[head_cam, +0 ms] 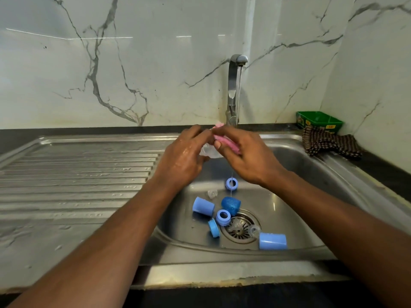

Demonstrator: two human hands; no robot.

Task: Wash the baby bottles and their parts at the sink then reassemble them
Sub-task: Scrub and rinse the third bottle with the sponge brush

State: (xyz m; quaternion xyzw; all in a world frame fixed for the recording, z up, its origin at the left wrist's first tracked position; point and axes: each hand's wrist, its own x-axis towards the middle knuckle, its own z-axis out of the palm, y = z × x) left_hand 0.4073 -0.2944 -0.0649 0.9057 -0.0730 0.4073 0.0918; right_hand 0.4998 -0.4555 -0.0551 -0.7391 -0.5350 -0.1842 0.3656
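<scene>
Head view: your left hand (184,156) pinches a clear soft teat (209,152); your right hand (244,156) grips a pink sponge (226,142) under the steel tap (233,85) at twelve o'clock, for scrubbing.

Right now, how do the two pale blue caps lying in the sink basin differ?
The left cap lies left of the drain, its open end facing lower right. The right cap lies right of the drain at the basin's near edge, a clear part beside it. Both are pale blue, on their sides, untouched by either hand.
</scene>
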